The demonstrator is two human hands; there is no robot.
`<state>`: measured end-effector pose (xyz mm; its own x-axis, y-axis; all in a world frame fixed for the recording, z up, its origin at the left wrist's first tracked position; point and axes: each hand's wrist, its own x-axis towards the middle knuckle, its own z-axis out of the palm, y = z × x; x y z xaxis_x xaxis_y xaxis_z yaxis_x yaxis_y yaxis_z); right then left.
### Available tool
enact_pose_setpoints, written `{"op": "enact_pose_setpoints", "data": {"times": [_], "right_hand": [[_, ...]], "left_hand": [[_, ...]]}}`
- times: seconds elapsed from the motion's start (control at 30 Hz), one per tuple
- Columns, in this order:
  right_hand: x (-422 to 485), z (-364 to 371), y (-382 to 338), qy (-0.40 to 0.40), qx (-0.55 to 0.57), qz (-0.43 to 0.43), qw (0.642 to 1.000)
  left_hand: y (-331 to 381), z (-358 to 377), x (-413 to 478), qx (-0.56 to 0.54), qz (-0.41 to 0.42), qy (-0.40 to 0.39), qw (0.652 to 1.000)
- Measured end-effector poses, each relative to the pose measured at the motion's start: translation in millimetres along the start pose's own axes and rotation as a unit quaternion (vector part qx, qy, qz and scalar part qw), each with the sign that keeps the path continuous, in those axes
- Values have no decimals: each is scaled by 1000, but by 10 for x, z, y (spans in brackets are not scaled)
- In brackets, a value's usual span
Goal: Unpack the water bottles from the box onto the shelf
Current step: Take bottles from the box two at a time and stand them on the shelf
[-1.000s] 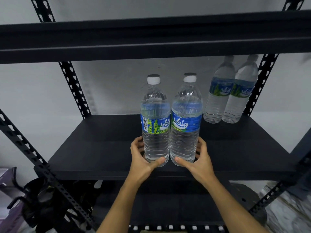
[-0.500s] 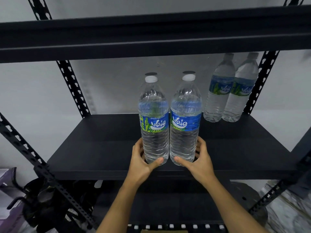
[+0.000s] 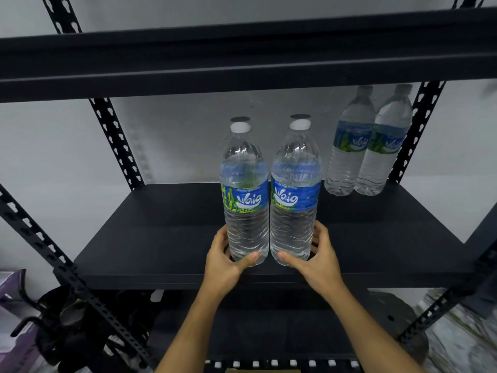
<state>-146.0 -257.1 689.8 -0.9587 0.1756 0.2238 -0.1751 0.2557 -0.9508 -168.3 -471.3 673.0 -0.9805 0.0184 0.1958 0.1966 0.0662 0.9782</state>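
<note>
Box mostly below bottom edge.

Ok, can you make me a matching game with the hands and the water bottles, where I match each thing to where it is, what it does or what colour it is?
Things:
1. left hand
2. right hand
3. two far bottles
4. front bottle caps

Match with:
A. white
B. at the back right of the shelf
C. grips the right front bottle
D. grips the left front bottle

Pairs: 1-D, 2-C, 3-B, 4-A.
</note>
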Motion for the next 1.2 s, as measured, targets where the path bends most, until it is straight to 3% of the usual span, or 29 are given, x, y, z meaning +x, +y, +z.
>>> {"op": "enact_pose_setpoints", "data": {"times": [0.2,0.6,0.9,1.2], "right_hand": [[15,4,34,0,0,1,1000],[54,58,98,43,-17,-4,999],[76,-53,170,-25,26,-6,999],[38,48,109,25,4,-12,1000]], "left_hand": [[82,-87,33,-21,-7,-27,999],[73,6,-22,-1,8,2,1000],[50,2,-2,1,8,2,1000],[32,-19,-3,3,10,3,1000]]}}
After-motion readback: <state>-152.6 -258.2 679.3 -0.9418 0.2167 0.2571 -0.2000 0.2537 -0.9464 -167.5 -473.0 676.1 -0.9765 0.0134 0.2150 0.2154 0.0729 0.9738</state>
